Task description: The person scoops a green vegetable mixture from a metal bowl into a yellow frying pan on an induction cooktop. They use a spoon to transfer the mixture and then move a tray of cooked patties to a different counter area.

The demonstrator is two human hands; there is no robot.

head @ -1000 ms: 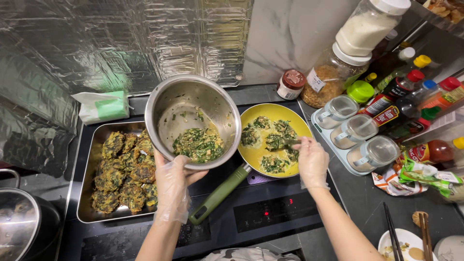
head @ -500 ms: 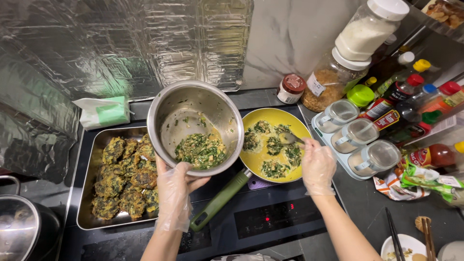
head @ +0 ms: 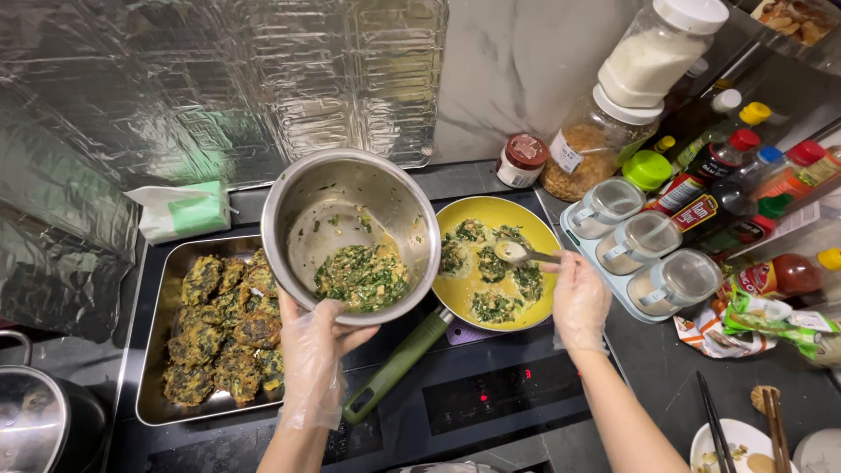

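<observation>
On the black induction cooktop [head: 491, 412] by the foil-covered wall [head: 175, 79], I see my gloved left hand [head: 313, 355] cupping the round steel bowl [head: 350, 232]. My right hand [head: 578, 302] pinches a metal spoon [head: 526, 255], its long axis pointing left over the yellow frying pan [head: 534, 229], probably not touching.

Gloved left hand [head: 313, 350] holds a steel bowl [head: 350, 229] of green batter; right hand [head: 578, 300] holds a spoon [head: 519, 253] over the yellow pan [head: 499, 263]

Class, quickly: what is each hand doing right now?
Left hand: gloved, closed on the steel bowl of green mixture.
Right hand: gloved, closed on a spoon over the yellow pan.
</observation>
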